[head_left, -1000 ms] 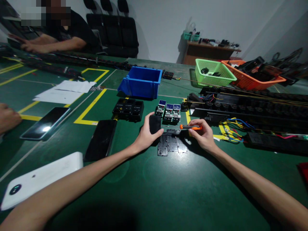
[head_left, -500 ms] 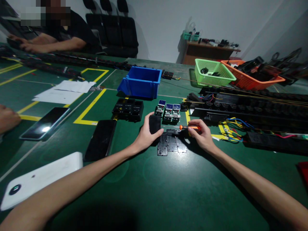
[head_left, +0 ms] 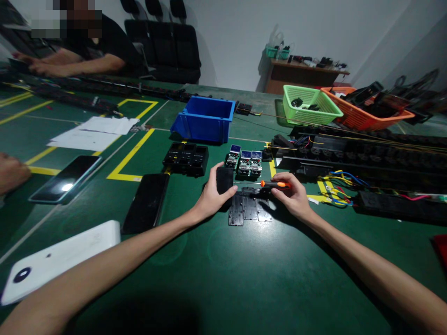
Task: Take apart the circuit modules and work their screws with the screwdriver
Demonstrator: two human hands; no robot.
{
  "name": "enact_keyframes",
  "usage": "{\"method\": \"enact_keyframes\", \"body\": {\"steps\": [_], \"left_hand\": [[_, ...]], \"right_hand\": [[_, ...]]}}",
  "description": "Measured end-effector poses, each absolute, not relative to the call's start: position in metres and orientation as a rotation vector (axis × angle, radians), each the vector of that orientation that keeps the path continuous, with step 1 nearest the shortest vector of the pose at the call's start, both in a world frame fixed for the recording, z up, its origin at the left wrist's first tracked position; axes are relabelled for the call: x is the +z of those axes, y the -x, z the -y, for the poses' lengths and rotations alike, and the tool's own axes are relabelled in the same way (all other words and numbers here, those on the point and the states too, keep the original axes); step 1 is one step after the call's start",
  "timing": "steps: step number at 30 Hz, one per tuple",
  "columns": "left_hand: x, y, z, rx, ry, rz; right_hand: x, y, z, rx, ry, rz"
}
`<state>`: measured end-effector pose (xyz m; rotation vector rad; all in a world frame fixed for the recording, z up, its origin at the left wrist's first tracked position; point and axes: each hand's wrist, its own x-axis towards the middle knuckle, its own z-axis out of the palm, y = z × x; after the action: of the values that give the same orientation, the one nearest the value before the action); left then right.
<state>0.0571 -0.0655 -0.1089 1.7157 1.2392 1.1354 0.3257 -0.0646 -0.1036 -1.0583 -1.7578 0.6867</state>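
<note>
Here, your left hand [head_left: 213, 191] grasps a black case [head_left: 225, 180] and your right hand [head_left: 295, 193] pinches a screwdriver [head_left: 273, 184] whose shaft points at the case's right edge; black covers [head_left: 250, 209] lie just nearer, circuit boards [head_left: 250, 167] just beyond, and green tabletop [head_left: 244, 270] spreads toward you.

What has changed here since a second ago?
The right hand has shifted its grip slightly, and the orange-and-black screwdriver has rolled in it; which way, I can't tell. Nothing was taken up or let go. The left hand still holds the black rectangular block, and the flat black plates lie unmoved.
</note>
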Motion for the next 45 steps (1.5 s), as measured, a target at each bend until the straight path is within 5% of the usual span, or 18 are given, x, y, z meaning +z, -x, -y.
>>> {"method": "enact_keyframes", "body": {"steps": [45], "left_hand": [[-0.1120, -0.0556, 0.0645, 1.138, -1.699, -1.225]], "right_hand": [[-0.1050, -0.3251, 0.0646, 0.624, 0.995, 1.673]]}}
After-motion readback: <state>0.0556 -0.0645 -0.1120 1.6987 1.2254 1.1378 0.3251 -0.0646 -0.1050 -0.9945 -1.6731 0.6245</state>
